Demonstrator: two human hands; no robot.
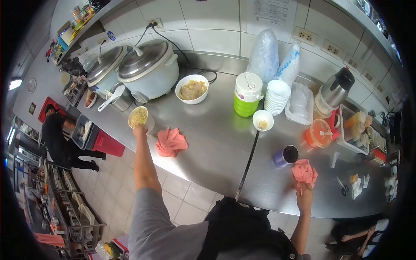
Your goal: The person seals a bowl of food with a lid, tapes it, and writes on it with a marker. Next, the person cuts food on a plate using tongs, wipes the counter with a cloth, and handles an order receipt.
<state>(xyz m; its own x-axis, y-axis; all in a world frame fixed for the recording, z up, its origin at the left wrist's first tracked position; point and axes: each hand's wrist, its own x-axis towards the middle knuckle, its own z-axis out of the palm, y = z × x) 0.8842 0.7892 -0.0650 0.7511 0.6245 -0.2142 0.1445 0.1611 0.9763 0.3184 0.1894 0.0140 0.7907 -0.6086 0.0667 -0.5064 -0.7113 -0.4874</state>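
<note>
Two hands are at work over a long steel worktop, seen from above through a wide lens. Far to the left, on the tiled floor, another person in dark clothes bends beside a red bin. Past that, two rice cookers stand at the back of the worktop, the farther one and the nearer one both lidded, with a ladle lying in front of them. The left hand is stretched far out with its fingers closed round the base of a small bowl of pale food, which it holds just above the worktop in front of the nearer cooker. Just right of that arm a pink cloth lies crumpled on the steel. Behind it sits a white bowl of mash-like food. Further right come a green and white jug, a small white bowl, a stack of white bowls and bagged cups. A purple cup stands near the front edge. The right hand pinches the lower edge of a second pink cloth, which lies bunched on the worktop just right of the cup. An orange lidded tub, a thermos flask and scissors follow on the right.
</note>
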